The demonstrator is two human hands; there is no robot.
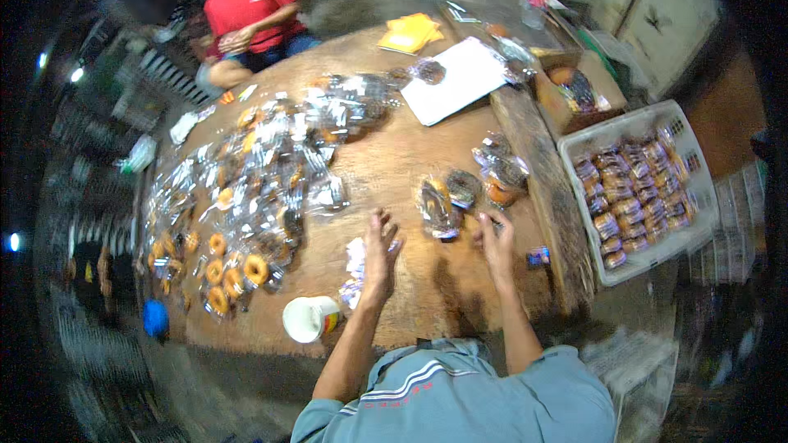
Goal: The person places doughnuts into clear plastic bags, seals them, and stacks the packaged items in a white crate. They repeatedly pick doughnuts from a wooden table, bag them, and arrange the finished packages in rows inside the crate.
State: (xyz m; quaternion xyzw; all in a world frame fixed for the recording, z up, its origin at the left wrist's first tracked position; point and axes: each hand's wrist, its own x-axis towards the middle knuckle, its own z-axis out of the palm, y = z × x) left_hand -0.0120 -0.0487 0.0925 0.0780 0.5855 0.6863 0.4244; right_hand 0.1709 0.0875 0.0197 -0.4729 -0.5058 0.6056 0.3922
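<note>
My left hand [380, 252] is over the wooden table [400, 166] with its fingers apart, holding nothing I can make out. Beside it lie small printed labels [354, 264], partly behind the hand and wrist. My right hand [496, 234] has its fingers bent, close below a dark-topped ring doughnut [463, 188]; blur hides whether anything is pinched there. Between the hands sits a wrapped chocolate-topped doughnut [438, 208] in clear plastic. Just beyond my right hand, more wrapped doughnuts [500, 166] form a small cluster.
A large heap of wrapped doughnuts [265, 166] covers the table's left side, with plain ring doughnuts [255, 269] near its front. A white plastic tub [311, 319] stands at the near edge. At right is a plastic crate [708, 231] of packed doughnuts. A person in red [255, 9] sits across.
</note>
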